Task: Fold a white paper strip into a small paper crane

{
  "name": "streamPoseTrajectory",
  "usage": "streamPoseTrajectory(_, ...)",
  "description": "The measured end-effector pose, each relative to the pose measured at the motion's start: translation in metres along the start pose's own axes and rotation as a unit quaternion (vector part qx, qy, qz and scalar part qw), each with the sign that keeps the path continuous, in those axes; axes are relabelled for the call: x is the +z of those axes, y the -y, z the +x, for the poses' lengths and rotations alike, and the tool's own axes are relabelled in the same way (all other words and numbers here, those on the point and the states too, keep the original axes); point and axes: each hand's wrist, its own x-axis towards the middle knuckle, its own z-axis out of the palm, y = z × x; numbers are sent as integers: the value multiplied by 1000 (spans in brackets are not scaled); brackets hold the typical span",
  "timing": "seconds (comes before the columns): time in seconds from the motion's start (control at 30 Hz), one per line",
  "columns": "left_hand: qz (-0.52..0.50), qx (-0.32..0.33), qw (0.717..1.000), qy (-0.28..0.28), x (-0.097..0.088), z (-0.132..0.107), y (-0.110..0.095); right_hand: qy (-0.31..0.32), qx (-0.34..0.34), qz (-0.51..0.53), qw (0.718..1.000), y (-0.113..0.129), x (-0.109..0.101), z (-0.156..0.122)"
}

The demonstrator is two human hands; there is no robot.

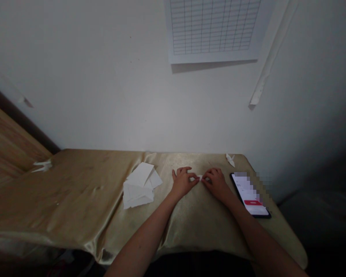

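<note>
My left hand [182, 181] and my right hand [217, 181] rest on a table covered with shiny gold cloth [75, 196]. Their fingertips meet and pinch a small folded piece of white paper [200, 177] between them, pressed down on the cloth. Most of the paper is hidden by my fingers. A loose stack of white paper sheets [140, 184] lies just to the left of my left hand.
A phone [250, 194] with a lit screen lies to the right of my right hand. A small folded white paper figure [230, 159] sits near the table's far right corner. A wall rises behind, with a printed grid sheet [213, 29]. Wooden panel [8, 142] at left.
</note>
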Motion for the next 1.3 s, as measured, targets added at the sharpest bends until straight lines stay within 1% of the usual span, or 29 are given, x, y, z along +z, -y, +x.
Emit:
streamPoseTrajectory(0.13,-8,-11,1000,-6,1,0,-4,-13,16,-7,1000,-5,5,1)
streamPoseTrajectory(0.3,-3,-15,1000,-13,1,1,-6,-10,42,-6,999,-5,7,1)
streamPoseTrajectory(0.67,-2,-25,1000,-17,2,2,-8,-7,55,-25,998,-1,8,3)
streamPoseTrajectory(0.9,2,-22,1000,-19,2,1,-8,-4,84,-25,996,5,7,3)
streamPoseTrajectory(1.13,3,-21,1000,-13,0,0,-11,-10,94,-25,995,4,9,5)
streamPoseTrajectory(1.3,10,-15,1000,-19,3,0,-10,-12,92,-31,995,2,8,5)
